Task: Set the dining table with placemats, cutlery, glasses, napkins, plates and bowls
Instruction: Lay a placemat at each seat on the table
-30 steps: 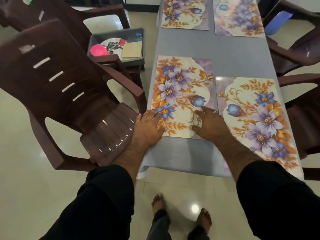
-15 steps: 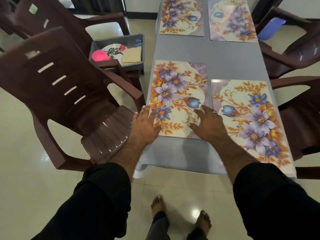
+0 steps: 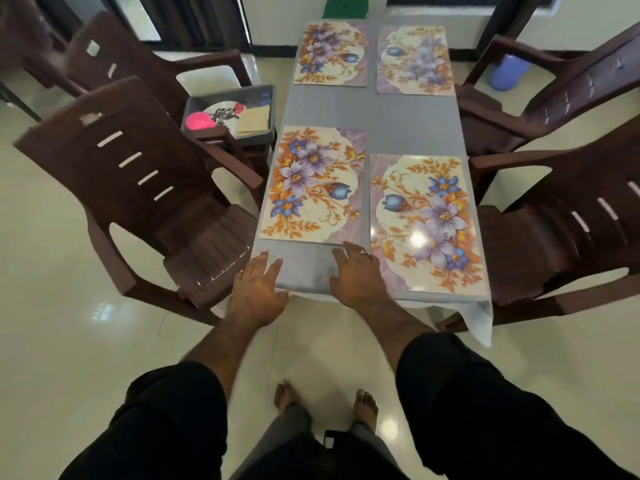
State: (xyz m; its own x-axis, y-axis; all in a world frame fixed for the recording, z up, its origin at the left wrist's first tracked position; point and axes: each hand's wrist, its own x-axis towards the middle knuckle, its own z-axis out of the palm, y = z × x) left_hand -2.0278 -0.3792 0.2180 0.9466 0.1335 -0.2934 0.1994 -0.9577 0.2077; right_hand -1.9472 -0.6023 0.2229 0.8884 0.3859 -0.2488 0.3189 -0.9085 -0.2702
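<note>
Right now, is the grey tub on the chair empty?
Not empty: the grey tub holds a pink bowl, a plate and napkins.

Counts at the dining table [image 3: 374, 112]

Four floral placemats lay on the table: near-left placemat [image 3: 313, 185], near-right placemat [image 3: 424, 220], far-left placemat [image 3: 330, 53] and far-right placemat [image 3: 414, 60]. Four brown plastic chairs stood around it, two per long edge. One grey tub [image 3: 228, 114] held one pink bowl [image 3: 198, 120] and one plate [image 3: 221, 112]. Two hands were in view.

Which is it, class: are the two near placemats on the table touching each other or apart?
Apart. The head view shows a narrow grey strip of table running between the near left placemat and the near right placemat.
</note>
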